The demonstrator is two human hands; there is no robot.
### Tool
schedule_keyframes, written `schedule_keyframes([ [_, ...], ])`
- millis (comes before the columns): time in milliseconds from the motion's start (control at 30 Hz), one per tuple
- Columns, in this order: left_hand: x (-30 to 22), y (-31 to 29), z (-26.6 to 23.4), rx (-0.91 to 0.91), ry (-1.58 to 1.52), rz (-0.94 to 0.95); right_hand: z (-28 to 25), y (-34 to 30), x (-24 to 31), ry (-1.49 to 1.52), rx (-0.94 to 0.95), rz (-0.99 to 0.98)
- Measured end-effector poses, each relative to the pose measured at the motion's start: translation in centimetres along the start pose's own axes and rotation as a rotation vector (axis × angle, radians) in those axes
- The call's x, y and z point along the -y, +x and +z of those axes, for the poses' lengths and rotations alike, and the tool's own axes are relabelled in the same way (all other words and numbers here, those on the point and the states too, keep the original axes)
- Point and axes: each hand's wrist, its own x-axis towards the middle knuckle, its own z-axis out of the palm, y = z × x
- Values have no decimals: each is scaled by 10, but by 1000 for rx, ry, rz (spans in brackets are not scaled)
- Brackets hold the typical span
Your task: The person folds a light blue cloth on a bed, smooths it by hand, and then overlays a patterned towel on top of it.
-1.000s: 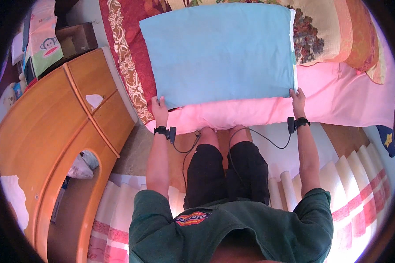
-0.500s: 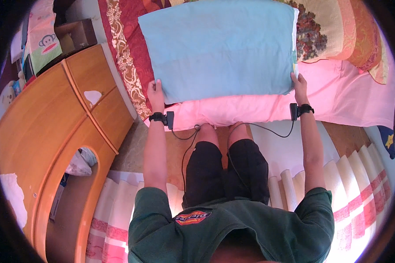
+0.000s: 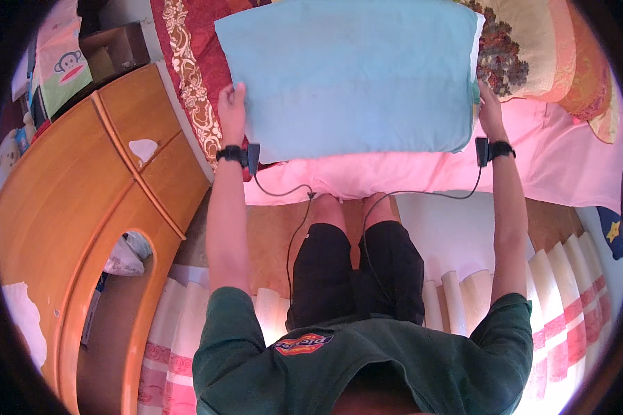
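Observation:
A light blue pillow (image 3: 360, 83) lies flat across the bed, with a white edge along its right side. My left hand (image 3: 232, 114) is at the pillow's left edge, fingers loosely bent and thumb apart, pointing away from me. At the opposite side, my right hand (image 3: 490, 111) rests against the white edge, fingertips near the fabric and partly hidden. Neither hand visibly grips the pillow. On each wrist is a black strap with a small dark box, joined to a thin cable.
Under the pillow is a pink sheet (image 3: 533, 152). A patterned red quilt (image 3: 194, 83) lies left, more folded bedding (image 3: 533, 48) right. An orange wooden cabinet (image 3: 69, 200) stands left, with a box (image 3: 118, 52) on top. White and red curtains (image 3: 554, 311) hang behind me.
Both hands have slid farther along the pillow's sides, away from me, and spread slightly outward. The fingers have loosened from the pillow's edges. The pillow stays nearly in place.

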Motion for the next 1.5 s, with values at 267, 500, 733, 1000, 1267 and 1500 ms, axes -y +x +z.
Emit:
schedule_keyframes([
  [267, -23, 78, 32, 41, -134, 33, 47, 59, 52, -202, 15, 104],
  [500, -13, 99, 33, -29, -184, 29, 43, 91, 42, -171, -97, 15],
  [733, -52, 129, 18, 71, -185, -156, 59, 115, 82, -301, -111, -64],
  [1000, -52, 143, 36, -313, 284, 42, 36, 138, 89, -869, -423, -340],
  [1267, -164, 112, 76, 158, 626, 661, 179, 85, 148, -1393, 71, -961],
  [1500, -141, 134, 98, 370, 1046, 659, 213, 100, 131, -1583, 166, -731],
])
